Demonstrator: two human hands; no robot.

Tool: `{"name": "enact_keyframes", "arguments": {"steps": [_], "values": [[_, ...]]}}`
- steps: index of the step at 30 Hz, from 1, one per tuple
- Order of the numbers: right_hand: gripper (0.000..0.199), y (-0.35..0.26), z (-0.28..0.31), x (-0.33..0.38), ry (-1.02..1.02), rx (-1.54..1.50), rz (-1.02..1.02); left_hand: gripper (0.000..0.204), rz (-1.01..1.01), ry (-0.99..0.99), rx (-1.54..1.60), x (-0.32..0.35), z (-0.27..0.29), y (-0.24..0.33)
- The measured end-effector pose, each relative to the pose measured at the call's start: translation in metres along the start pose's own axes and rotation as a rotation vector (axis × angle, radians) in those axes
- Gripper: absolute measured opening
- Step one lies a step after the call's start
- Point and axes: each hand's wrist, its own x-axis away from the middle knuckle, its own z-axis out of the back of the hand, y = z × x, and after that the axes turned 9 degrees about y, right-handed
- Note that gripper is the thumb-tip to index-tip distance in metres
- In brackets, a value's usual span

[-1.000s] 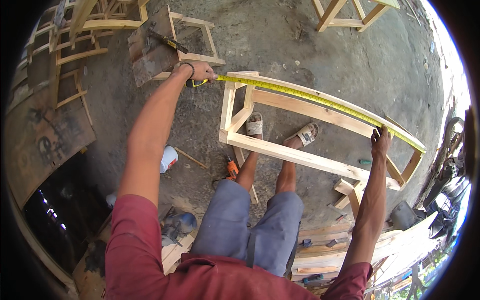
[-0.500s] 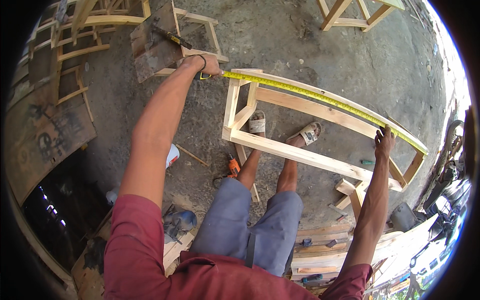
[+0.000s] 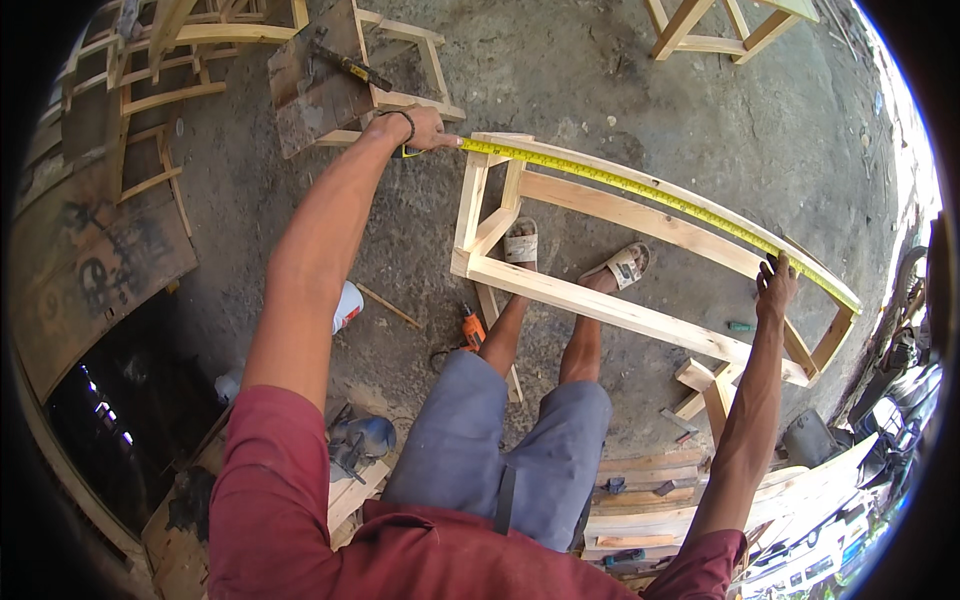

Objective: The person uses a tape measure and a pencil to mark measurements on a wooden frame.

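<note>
Both bare arms reach up the frame from the lower edge, spread wide. The left arm runs from a maroon sleeve (image 3: 270, 480) at lower left toward the upper centre, elbow only slightly bent, with a dark beaded bracelet (image 3: 409, 122) at the wrist. The left hand (image 3: 424, 130), palm down, is closed around a black-and-yellow tape measure case (image 3: 410, 152), mostly hidden below the hand, its index finger pointing right along the blade.

The yellow steel tape blade (image 3: 610, 178) stretches from there, upper centre, to the right side of the frame, along the far top rail of a pale, unpainted, box-shaped wooden frame (image 3: 610, 308), which lies right of centre.

The right arm rises nearly straight from the lower right. The right hand (image 3: 776, 285) has its fingertips at the blade near the rail's right end; whether they pinch it cannot be told.

Between the arms, the feet in light-coloured open sandals (image 3: 522, 246) stand at the wooden frame, and an orange-and-black power tool (image 3: 473, 330) lies on the grey floor (image 3: 560, 70) left of them.
</note>
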Motion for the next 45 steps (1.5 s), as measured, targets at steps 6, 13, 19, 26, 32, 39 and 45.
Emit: {"name": "enact_keyframes", "arguments": {"steps": [6, 13, 19, 26, 32, 39, 45], "values": [[0.034, -0.003, 0.000, 0.004, -0.001, -0.011, 0.011, 0.067, 0.043, 0.064, 0.011, 0.008, -0.001, 0.010], [0.034, 0.001, -0.006, 0.008, 0.032, -0.024, 0.029, 0.070, 0.072, 0.047, 0.003, 0.001, -0.007, 0.003], [0.043, 0.007, -0.004, 0.009, -0.008, -0.084, -0.012, 0.070, 0.130, 0.001, -0.049, 0.001, 0.002, 0.014], [0.036, 0.039, -0.015, 0.069, -0.276, 0.009, 0.052, 0.068, 0.267, 0.002, -0.134, 0.023, 0.023, 0.046], [0.027, 0.082, 0.021, 0.197, -0.623, 0.593, 0.762, 0.066, 0.337, 0.012, -0.155, 0.027, 0.020, 0.050], [0.024, 0.097, 0.065, 0.268, -0.613, 0.622, 0.447, 0.067, 0.336, 0.063, -0.139, 0.033, 0.027, 0.064], [0.027, 0.143, 0.129, 0.264, -0.447, 0.582, 0.124, 0.064, 0.317, 0.206, -0.151, 0.090, 0.019, 0.070]]}}
